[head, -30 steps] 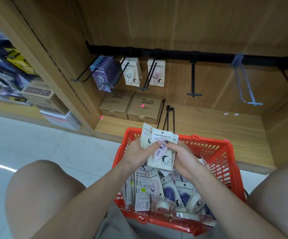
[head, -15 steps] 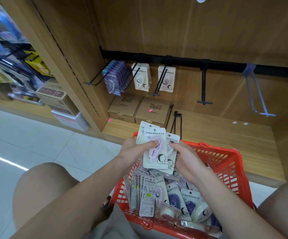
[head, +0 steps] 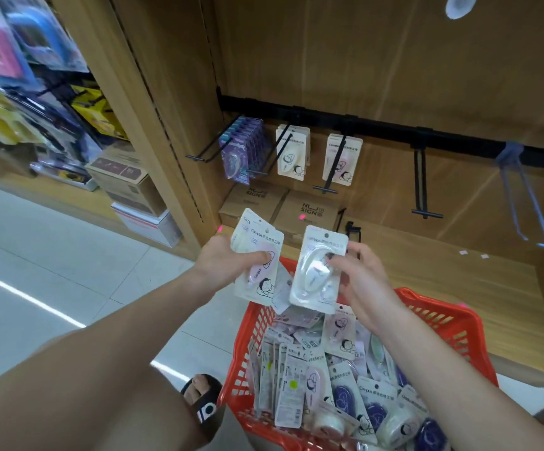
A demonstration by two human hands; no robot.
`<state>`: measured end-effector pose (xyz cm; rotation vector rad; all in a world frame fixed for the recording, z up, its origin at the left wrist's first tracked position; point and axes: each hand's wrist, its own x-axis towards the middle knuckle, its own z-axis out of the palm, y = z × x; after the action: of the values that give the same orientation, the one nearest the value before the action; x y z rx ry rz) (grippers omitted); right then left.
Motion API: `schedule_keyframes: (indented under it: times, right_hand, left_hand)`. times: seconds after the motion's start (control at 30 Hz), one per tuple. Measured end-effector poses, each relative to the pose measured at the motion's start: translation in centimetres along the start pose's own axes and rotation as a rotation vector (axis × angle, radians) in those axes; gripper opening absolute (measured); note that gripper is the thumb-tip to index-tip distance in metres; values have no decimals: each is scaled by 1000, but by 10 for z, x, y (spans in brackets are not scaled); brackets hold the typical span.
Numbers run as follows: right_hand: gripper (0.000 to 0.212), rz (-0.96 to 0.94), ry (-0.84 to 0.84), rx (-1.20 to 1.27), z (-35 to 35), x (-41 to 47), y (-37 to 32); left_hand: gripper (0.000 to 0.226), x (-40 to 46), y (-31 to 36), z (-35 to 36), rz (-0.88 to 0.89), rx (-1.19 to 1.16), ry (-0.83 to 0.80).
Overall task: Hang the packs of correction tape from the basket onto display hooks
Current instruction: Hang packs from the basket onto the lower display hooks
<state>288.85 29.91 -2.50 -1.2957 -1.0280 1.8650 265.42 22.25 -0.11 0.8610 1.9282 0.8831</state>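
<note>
Bare forearms (head: 153,320), no sleeves in view. Dark polish on fingernails (head: 330,255), apparently. Black slide sandal (head: 204,403) with a white mark on the strap.

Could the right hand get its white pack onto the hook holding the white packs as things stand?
Probably yes: the right hand holds the white pack clear above the basket, and nothing blocks the hook.

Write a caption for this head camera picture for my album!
Each hand, left hand and right hand, holds correction tape packs above a red plastic basket.
</note>
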Motion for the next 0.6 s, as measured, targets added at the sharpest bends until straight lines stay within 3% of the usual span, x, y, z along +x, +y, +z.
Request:
schedule_keyframes:
  times: [0.2,0.6]
  right_hand:
    - [21,-65,-32,-129,36,19,-12]
    - [13,-261,-61,-196,120,78,-31]
  left_hand:
    - [21,21,7,-19,53,232,78]
    - [34,44,10,-51,36,286,208]
